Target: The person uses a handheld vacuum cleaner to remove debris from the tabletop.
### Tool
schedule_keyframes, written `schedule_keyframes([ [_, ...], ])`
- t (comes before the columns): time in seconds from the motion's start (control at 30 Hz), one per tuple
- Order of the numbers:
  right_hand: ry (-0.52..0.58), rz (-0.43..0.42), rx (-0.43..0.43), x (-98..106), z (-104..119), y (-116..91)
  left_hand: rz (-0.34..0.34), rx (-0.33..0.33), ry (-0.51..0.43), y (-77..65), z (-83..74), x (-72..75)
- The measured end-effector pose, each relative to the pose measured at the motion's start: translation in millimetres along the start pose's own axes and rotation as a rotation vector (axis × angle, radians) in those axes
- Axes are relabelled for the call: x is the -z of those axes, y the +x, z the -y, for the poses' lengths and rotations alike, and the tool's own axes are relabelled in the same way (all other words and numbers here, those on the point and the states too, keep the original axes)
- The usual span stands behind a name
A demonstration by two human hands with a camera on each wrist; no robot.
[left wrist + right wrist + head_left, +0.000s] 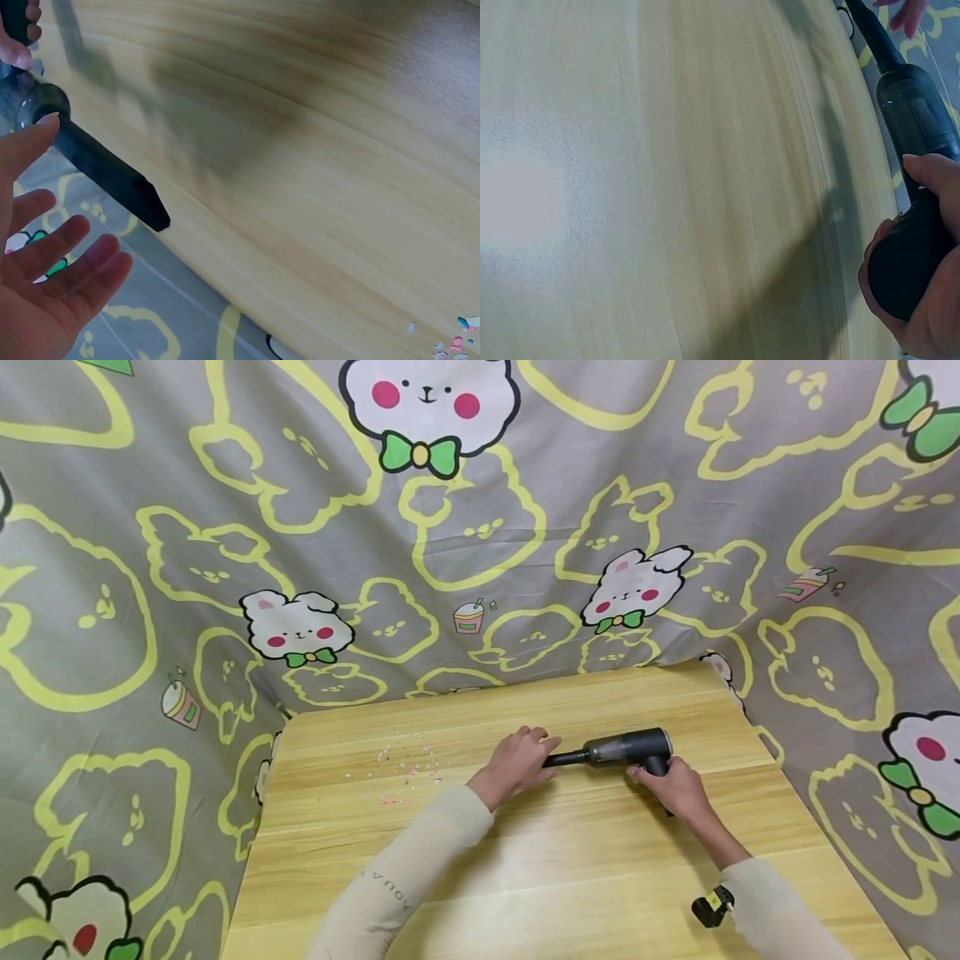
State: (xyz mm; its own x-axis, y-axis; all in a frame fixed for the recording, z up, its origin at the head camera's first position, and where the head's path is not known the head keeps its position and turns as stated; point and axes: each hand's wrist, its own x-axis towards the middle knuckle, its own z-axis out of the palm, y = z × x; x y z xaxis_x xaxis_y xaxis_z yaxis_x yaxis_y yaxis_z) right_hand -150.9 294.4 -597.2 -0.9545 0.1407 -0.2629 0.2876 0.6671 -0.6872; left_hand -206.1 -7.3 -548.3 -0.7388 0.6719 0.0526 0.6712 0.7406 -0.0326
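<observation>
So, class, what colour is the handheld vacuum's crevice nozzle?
Black; the left wrist view shows the crevice nozzle best.

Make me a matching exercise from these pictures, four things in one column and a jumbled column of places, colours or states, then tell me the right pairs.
Things:
1. Right hand
2. Colourful scraps
3. Left hand
4. Patterned cloth

Places, colours or states:
A. Grey with yellow outlines
B. At the narrow nozzle
C. Gripping the handle of the black handheld vacuum
D. Scattered on the wooden table

Right pairs: 1-C, 2-D, 3-B, 4-A.
</observation>
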Motion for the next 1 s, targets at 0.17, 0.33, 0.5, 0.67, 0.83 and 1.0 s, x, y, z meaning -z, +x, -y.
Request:
schedule_keyframes([
  [0.17,-0.004,-0.009,0.002,-5.9,1.6,-1.3,0.002,-0.007,0.015,2.2,-5.1,-1.1],
  [0.33,0.02,-0.013,0.029,-9.9,7.9,-2.7,-0.006,-0.015,0.028,3.3,-8.4,-3.0],
  [0.5,0.035,-0.016,0.036,-14.2,13.8,-5.0,-0.014,-0.021,0.025,3.7,-10.5,-5.6],
  [0.67,0.056,-0.004,0.031,-20.0,17.5,-5.8,-0.026,-0.019,0.036,2.1,-10.0,-7.8],
  [0.83,0.075,0.006,0.032,-25.3,20.7,-7.3,-0.041,-0.02,0.062,-0.8,-8.7,-10.9],
  [1.0,0.112,0.013,0.03,-29.8,23.2,-8.1,-0.036,-0.017,0.085,-4.3,-7.6,-10.6],
])
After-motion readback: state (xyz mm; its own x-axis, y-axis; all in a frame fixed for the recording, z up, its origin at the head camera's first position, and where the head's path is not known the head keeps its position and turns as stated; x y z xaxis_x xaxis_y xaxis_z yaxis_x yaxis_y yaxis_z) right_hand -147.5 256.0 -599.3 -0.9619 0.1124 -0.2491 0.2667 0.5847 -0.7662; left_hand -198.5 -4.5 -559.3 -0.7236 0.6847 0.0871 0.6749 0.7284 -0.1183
